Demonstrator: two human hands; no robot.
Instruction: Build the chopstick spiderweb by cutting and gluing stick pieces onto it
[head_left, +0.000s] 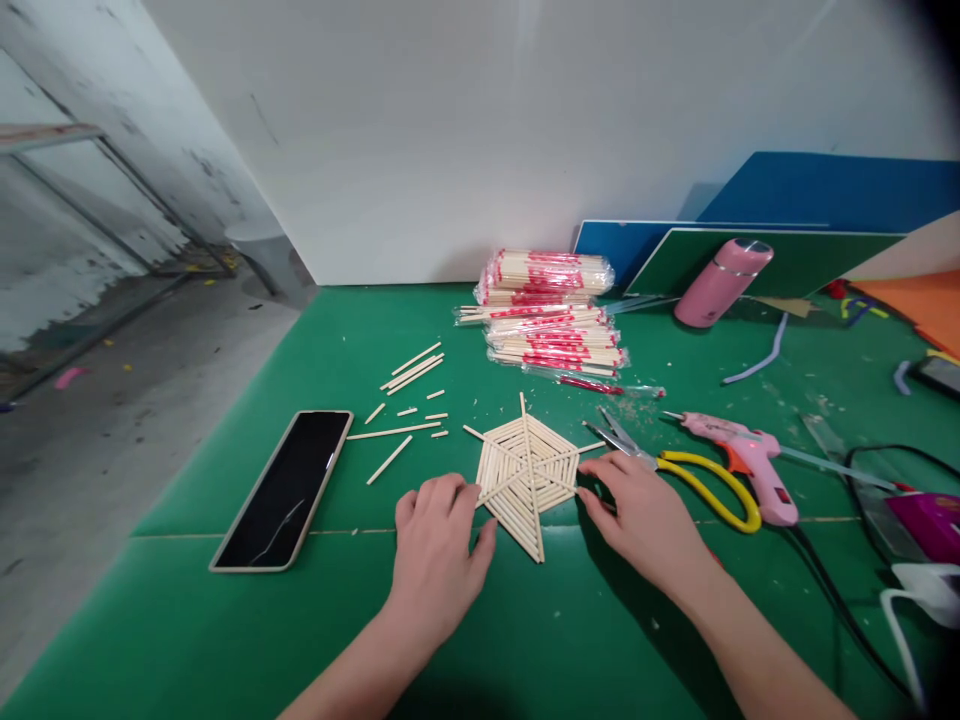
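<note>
A hexagonal web made of glued wooden sticks [526,470] lies flat on the green table [315,620]. My left hand [439,545] rests at the web's lower left edge, fingers curled, thumb and fingertips touching the sticks. My right hand [637,510] lies at the web's right edge, fingers stretched toward it and touching its rim. Neither hand lifts the piece.
Loose cut sticks [409,400] and a phone [285,490] lie to the left. Packs of chopsticks [551,320] sit behind. Yellow-handled scissors [675,470], a pink glue gun [750,460] with cable, a pink bottle [724,280] and coloured boards [787,230] are at the right.
</note>
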